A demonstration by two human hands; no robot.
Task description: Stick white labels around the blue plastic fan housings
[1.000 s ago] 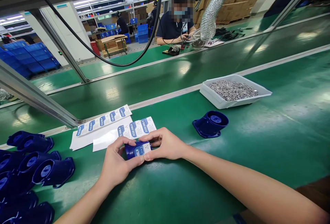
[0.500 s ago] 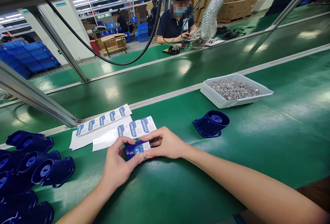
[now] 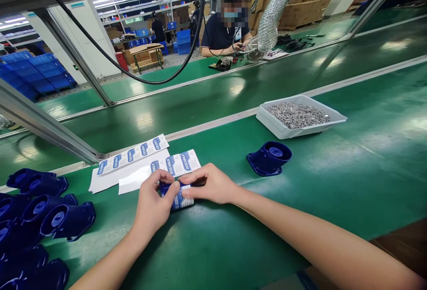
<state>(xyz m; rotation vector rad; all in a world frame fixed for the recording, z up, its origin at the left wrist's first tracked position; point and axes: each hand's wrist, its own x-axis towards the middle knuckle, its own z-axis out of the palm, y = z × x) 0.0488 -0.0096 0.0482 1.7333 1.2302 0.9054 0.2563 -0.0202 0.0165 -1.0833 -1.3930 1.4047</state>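
Observation:
Between both hands is a dark blue plastic cylinder with a blue-and-white printed label (image 3: pixel 182 200) on its side. My left hand (image 3: pixel 155 201) grips its left end, thumb pressed on top near the label's edge. From the right, my right hand (image 3: pixel 210 185) closes on the other end, its thumb on the label. Fingers cover much of the part. Just behind the hands lie sheets of the same labels (image 3: pixel 173 163), one with a bare glossy backing stretch. A blue flanged housing (image 3: pixel 271 157) stands on the green bench to the right of my right hand.
Several blue housings (image 3: pixel 66 219) are clustered at the left. A white tray (image 3: pixel 280 129) full of small metal pieces sits at the back right. A metal post (image 3: pixel 50 121) rises at the left, and a black cable (image 3: pixel 133 74) hangs overhead. Across the bench a person (image 3: pixel 227 32) works.
The blue cylinder has turned in my hands, so more of the label faces me. My left thumb has moved up onto its top. The view has shifted slightly.

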